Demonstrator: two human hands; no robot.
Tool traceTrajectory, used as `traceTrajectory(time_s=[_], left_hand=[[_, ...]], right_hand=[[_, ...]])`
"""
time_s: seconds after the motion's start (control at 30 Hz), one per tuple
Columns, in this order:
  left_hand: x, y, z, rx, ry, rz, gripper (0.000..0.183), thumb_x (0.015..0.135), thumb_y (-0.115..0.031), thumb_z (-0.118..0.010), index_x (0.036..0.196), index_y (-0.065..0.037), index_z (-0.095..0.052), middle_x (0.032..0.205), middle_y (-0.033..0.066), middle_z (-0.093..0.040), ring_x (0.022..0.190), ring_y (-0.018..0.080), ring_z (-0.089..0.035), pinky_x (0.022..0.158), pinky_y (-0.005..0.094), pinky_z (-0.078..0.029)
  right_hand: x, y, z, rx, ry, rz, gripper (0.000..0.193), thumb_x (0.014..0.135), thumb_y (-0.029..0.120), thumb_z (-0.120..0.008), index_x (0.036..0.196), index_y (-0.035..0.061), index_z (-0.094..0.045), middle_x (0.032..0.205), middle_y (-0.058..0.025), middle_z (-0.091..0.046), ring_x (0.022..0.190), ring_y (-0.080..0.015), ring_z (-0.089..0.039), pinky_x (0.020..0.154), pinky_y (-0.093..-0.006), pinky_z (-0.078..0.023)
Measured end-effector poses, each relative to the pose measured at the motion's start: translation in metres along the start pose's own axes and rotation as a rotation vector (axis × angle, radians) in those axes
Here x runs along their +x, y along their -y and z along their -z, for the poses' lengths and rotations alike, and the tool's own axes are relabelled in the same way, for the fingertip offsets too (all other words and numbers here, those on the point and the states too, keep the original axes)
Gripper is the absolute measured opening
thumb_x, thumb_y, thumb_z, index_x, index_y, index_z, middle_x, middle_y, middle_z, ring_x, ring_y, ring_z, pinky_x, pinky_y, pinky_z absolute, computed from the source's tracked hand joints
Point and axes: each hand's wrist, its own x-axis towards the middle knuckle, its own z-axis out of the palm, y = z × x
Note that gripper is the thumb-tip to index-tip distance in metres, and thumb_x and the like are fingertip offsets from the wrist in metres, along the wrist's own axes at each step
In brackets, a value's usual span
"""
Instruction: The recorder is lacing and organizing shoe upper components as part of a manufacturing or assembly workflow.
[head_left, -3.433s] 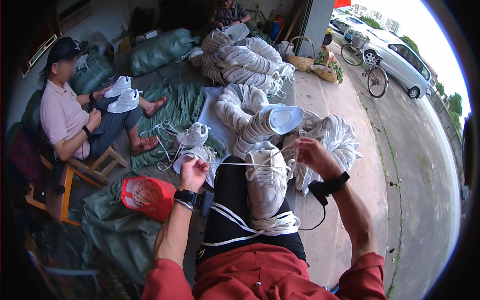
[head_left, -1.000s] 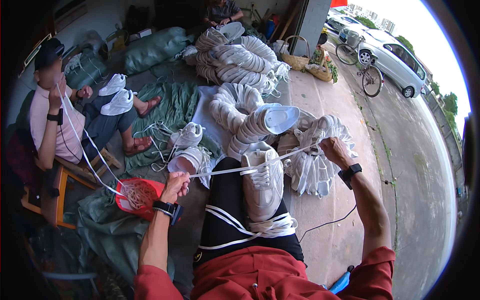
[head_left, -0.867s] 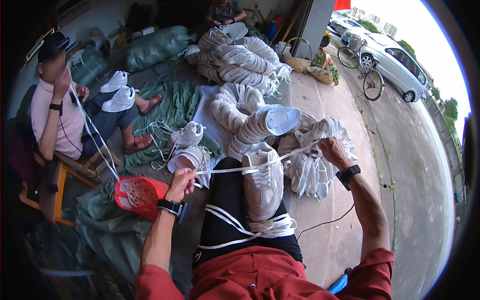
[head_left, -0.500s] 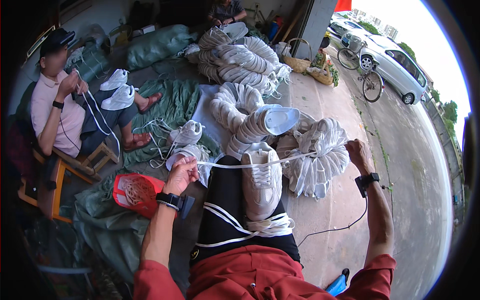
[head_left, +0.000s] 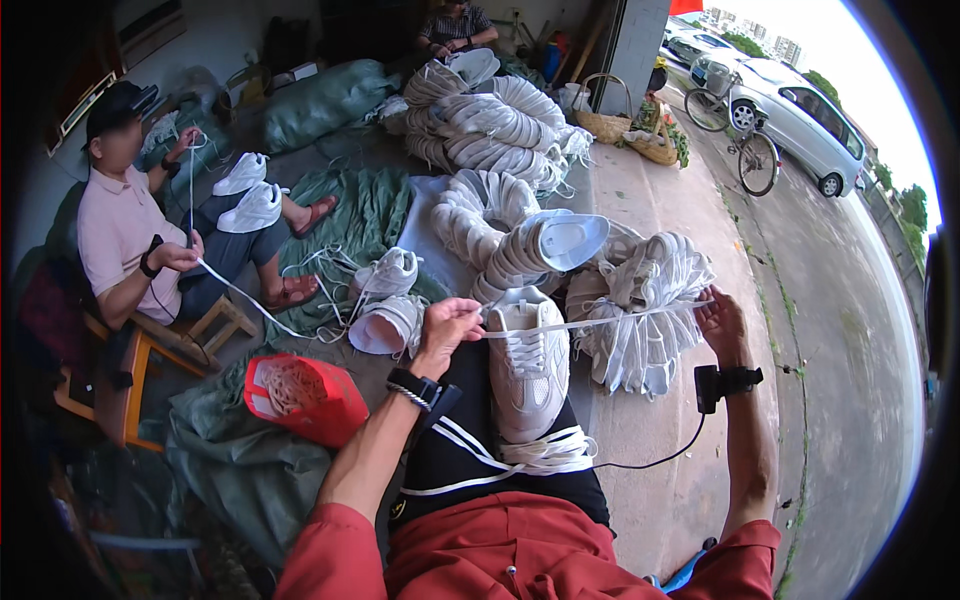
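A white shoe upper (head_left: 530,385) rests on my lap, toe toward me, with lacing across its front. Above it a white shoelace (head_left: 600,323) is stretched between my hands. My left hand (head_left: 447,333), beside the shoe's upper left, pinches the lace near the shoe. Out to the right, my right hand (head_left: 722,318) grips the lace's other end between thumb and fingers, in front of a bundle of white shoe uppers (head_left: 645,345). A bunch of loose white laces (head_left: 545,450) lies over my thighs, below the shoe's toe.
Stacked white uppers (head_left: 490,130) stand ahead. A red bag of laces (head_left: 300,395) sits at my left on green sacking. A seated person (head_left: 140,210) handles a lace at the left; another person (head_left: 455,30) sits behind the stacks. Baskets (head_left: 605,122) stand by a pillar.
My left hand has moved right, close to the shoe, shortening the lace span. My right hand has shifted slightly. The person at left has spread their hands apart along a lace.
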Motion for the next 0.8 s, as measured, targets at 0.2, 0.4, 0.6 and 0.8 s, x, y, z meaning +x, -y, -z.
traceTrajectory(time_s=[0.2, 0.4, 0.6, 0.8], left_hand=[[0.006, 0.03, -0.006, 0.455, 0.047, 0.056, 0.009, 0.076, -0.008, -0.06, 0.078, 0.0, -0.061, 0.062, 0.0039, -0.059, 0.045, 0.0089, -0.054, 0.039, 0.0208, -0.042], [-0.007, 0.017, -0.006, 0.437, 0.125, 0.08, 0.011, 0.08, -0.012, -0.058, 0.079, -0.001, -0.06, 0.062, 0.0024, -0.058, 0.045, 0.0071, -0.051, 0.038, 0.0186, -0.039], [-0.006, 0.019, -0.009, 0.491, 0.109, 0.064, 0.009, 0.078, -0.01, -0.058, 0.073, -0.002, -0.06, 0.059, 0.0023, -0.057, 0.043, 0.0071, -0.05, 0.036, 0.0192, -0.038], [-0.003, 0.03, -0.013, 0.678, -0.025, -0.113, 0.012, 0.072, -0.015, -0.059, 0.071, -0.003, -0.059, 0.06, 0.0107, -0.06, 0.052, 0.0229, -0.059, 0.049, 0.0342, -0.045]], right_hand=[[-0.017, 0.009, 0.095, 0.197, -0.16, 0.025, 0.019, 0.086, 0.006, -0.051, 0.103, -0.0005, -0.053, 0.074, -0.0055, -0.059, 0.064, -0.0139, -0.057, 0.061, -0.0251, -0.051], [-0.041, -0.02, 0.134, 0.189, -0.378, -0.066, 0.011, 0.089, 0.008, -0.045, 0.095, 0.0042, -0.054, 0.064, -0.002, -0.055, 0.049, -0.009, -0.05, 0.042, -0.0191, -0.042], [-0.047, -0.037, 0.17, 0.152, -0.451, -0.067, 0.008, 0.088, 0.01, -0.047, 0.09, 0.005, -0.053, 0.065, -0.0027, -0.057, 0.05, -0.0096, -0.052, 0.041, -0.0185, -0.041], [-0.046, -0.059, 0.137, -0.137, -0.242, -0.115, 0.01, 0.088, 0.009, -0.047, 0.087, 0.0013, -0.052, 0.07, -0.0048, -0.056, 0.054, -0.0094, -0.051, 0.043, -0.0171, -0.039]])
